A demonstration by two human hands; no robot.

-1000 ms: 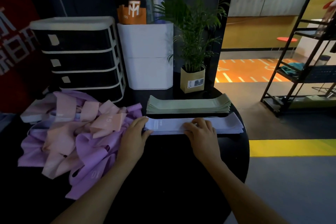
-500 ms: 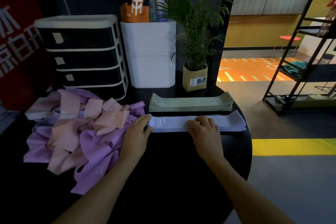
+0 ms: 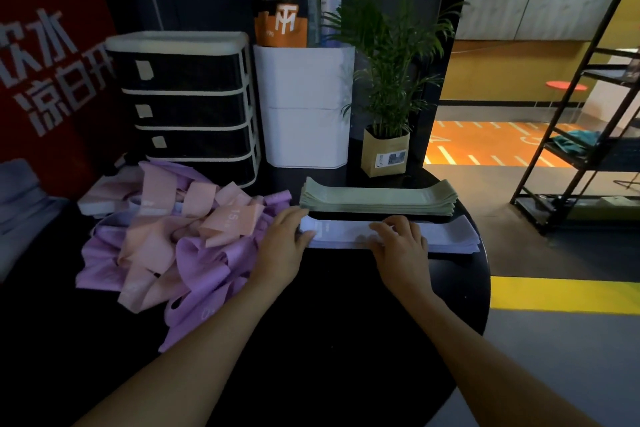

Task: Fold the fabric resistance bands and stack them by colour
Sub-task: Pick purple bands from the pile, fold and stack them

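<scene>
Pale lilac folded stack [image 3: 440, 236], front right of black table [image 3: 329, 322], is pressed by left hand [image 3: 282, 248] and right hand [image 3: 401, 251], fingers loosely flat. Green stack [image 3: 377, 199] is set just behind; unfolded pink-and-purple heap [image 3: 173, 246] at left. Drawer unit [image 3: 187, 104], white bin [image 3: 304, 107] and potted plant [image 3: 386, 87] are ranged along the back.

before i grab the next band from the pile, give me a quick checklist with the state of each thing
1. Lilac stack flat with edges lined up: ok on the right part; the left end under the left hand cannot tell.
2. Both hands free: not ok; the right hand and the left both rest on the lilac stack.
3. Green stack tidy and apart from the lilac one: ok.
4. Colours kept separate in the stacks: ok.
5. Pile within reach of the left hand: ok, right beside it.
6. Next band easy to pull free: cannot tell; pink and purple bands lie tangled.
</scene>
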